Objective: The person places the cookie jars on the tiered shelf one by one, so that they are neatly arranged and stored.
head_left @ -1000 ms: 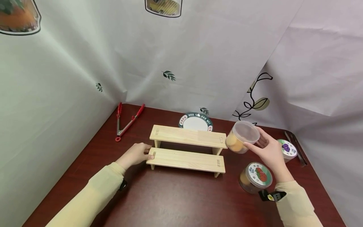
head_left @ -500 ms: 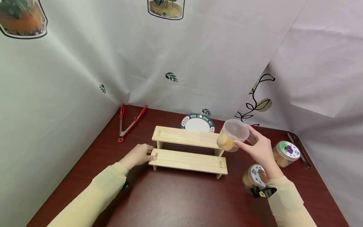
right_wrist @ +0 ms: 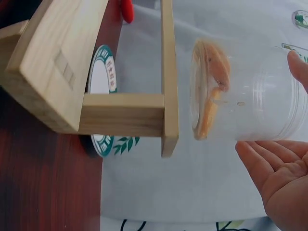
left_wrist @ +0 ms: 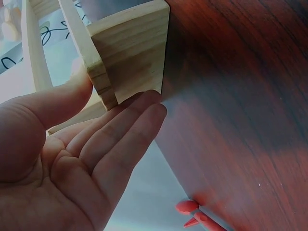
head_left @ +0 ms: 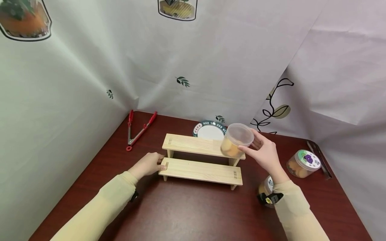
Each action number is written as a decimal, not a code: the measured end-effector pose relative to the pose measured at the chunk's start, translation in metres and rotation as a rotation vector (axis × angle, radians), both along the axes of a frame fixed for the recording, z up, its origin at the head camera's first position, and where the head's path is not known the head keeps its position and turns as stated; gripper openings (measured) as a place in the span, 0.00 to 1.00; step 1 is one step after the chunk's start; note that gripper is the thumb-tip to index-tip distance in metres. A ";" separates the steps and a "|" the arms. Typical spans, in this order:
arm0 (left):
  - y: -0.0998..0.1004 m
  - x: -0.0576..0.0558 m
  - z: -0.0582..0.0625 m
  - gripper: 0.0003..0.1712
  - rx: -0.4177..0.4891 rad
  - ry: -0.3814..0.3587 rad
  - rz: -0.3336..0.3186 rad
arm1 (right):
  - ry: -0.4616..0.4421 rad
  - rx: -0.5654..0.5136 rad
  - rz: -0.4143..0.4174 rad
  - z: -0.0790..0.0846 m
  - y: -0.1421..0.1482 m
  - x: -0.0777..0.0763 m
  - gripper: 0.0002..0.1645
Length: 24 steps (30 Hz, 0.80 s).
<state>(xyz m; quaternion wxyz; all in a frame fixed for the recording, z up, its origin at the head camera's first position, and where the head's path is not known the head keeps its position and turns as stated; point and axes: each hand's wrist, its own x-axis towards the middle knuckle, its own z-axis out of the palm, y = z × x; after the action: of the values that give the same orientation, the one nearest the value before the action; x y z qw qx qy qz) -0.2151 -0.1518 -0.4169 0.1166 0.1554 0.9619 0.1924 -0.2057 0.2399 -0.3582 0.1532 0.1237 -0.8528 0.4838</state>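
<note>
A two-step wooden shelf (head_left: 200,169) stands on the table. My left hand (head_left: 148,165) grips the left end of its lower step, thumb on top and fingers at the side by the leg (left_wrist: 137,53). My right hand (head_left: 265,153) holds a clear plastic jar (head_left: 239,135) around its upper part, between thumb and fingers. Orange-yellow pieces lie at the bottom of that jar (right_wrist: 240,91). In the right wrist view a gap shows between the jar's base and the upper step (right_wrist: 169,72), so the jar hangs above its right end.
A jar with a purple-pictured lid (head_left: 303,163) stands at the right. Another jar (head_left: 266,190) is partly hidden behind my right wrist. Red-handled tongs (head_left: 137,135) lie at the back left, a green-rimmed plate (head_left: 197,130) behind the shelf, and a dark, long utensil (head_left: 322,160) near the right edge.
My right hand has carried the clear jar leftward, from beside the shelf to over the right end of the upper step. My left hand has kept its grip on the lower step.
</note>
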 end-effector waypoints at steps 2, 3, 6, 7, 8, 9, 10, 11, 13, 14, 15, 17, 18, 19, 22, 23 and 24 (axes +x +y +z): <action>0.000 0.000 0.001 0.28 0.001 -0.005 0.005 | -0.010 0.000 0.007 0.001 -0.004 -0.002 0.43; 0.000 0.000 0.001 0.28 0.001 -0.007 0.007 | -0.016 -0.002 0.012 0.001 -0.006 -0.003 0.44; -0.001 0.001 0.001 0.27 0.002 -0.012 0.017 | -0.036 -0.011 0.030 0.003 -0.011 -0.005 0.45; -0.001 0.001 0.001 0.27 0.004 -0.015 0.023 | -0.041 -0.015 0.034 0.003 -0.013 -0.006 0.45; -0.001 0.001 0.001 0.26 0.003 -0.014 0.024 | -0.046 -0.019 0.037 0.003 -0.014 -0.007 0.45; -0.001 0.001 0.001 0.25 0.001 -0.014 0.025 | -0.048 -0.018 0.039 0.004 -0.015 -0.007 0.45; -0.001 0.001 0.001 0.23 0.002 -0.016 0.024 | -0.051 -0.018 0.041 0.004 -0.016 -0.008 0.44; -0.001 0.000 0.001 0.20 0.004 -0.018 0.026 | -0.055 -0.018 0.041 0.004 -0.017 -0.009 0.44; -0.002 -0.001 0.001 0.16 0.007 -0.021 0.027 | -0.060 -0.018 0.044 0.004 -0.020 -0.010 0.43; -0.002 -0.001 0.001 0.15 0.009 -0.020 0.029 | -0.064 -0.021 0.048 0.005 -0.021 -0.011 0.43; -0.002 -0.002 0.001 0.14 0.011 -0.021 0.030 | -0.066 -0.019 0.050 0.005 -0.023 -0.012 0.43; -0.003 -0.002 0.002 0.15 0.013 -0.018 0.031 | -0.074 -0.021 0.057 0.007 -0.028 -0.014 0.44; -0.003 -0.002 0.002 0.16 0.011 -0.011 0.026 | -0.079 -0.025 0.060 0.007 -0.031 -0.015 0.44; -0.003 -0.002 0.002 0.16 0.014 -0.011 0.029 | -0.087 -0.028 0.061 0.008 -0.034 -0.015 0.45; -0.001 -0.002 0.002 0.18 0.022 -0.019 0.036 | -0.112 -0.036 0.060 0.008 -0.042 -0.017 0.46; -0.001 -0.002 0.001 0.19 0.022 -0.020 0.036 | -0.116 -0.036 0.060 0.007 -0.044 -0.017 0.46; -0.001 -0.002 0.001 0.20 0.022 -0.020 0.035 | -0.119 -0.033 0.060 0.006 -0.046 -0.018 0.46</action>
<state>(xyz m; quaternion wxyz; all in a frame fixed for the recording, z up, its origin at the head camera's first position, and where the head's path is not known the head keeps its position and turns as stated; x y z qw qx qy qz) -0.2175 -0.1523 -0.4155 0.1212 0.1378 0.9611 0.2063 -0.2235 0.1944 -0.3526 0.0900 0.1176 -0.8481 0.5087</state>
